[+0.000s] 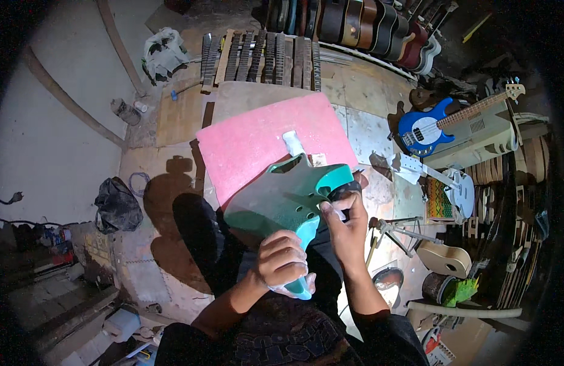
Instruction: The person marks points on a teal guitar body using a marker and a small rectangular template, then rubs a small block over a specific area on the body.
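A green electric guitar body (263,204), dulled grey across its broad face, is tilted over my lap. My left hand (283,261) is closed around one of its horns near the lower end. At the cutaway on its right side, my right hand (348,229) pinches a small pale folded piece (338,213) against or close to the edge. The kind of that piece is hard to make out. Beneath and beyond the body lies a pink board (266,131), with a crumpled white piece (292,143) on it.
Several guitar necks (263,58) lie in a row at the far side, before a rack of guitars (364,24). On the right are a blue bass guitar (425,129), a metal stand (395,235) and an acoustic guitar body (446,259). A black bag (117,206) sits left.
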`<state>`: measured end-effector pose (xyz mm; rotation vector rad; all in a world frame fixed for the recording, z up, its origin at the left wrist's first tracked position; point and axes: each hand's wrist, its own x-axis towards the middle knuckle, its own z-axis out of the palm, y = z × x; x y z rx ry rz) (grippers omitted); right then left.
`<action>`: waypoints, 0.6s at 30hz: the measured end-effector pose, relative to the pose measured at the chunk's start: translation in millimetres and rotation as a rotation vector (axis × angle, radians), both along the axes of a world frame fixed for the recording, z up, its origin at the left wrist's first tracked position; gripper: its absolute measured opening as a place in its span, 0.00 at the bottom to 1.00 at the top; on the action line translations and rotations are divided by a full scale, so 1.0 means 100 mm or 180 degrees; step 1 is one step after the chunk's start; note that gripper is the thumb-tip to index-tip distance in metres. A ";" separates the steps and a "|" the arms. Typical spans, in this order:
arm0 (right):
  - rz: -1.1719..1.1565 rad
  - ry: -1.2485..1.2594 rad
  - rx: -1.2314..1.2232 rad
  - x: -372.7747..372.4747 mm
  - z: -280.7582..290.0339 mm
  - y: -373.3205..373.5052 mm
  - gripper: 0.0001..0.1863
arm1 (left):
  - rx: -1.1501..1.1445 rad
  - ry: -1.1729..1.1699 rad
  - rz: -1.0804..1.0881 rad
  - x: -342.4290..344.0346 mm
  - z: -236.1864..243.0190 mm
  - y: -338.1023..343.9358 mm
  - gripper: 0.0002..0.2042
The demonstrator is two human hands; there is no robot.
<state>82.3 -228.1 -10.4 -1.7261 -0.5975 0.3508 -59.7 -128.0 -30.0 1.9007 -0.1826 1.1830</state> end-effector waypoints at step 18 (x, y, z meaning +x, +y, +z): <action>0.0310 -0.1176 -0.0649 -0.16 0.28 -0.11 0.12 | -0.0718 -0.0827 0.0597 0.13 -0.34 -0.23 0.17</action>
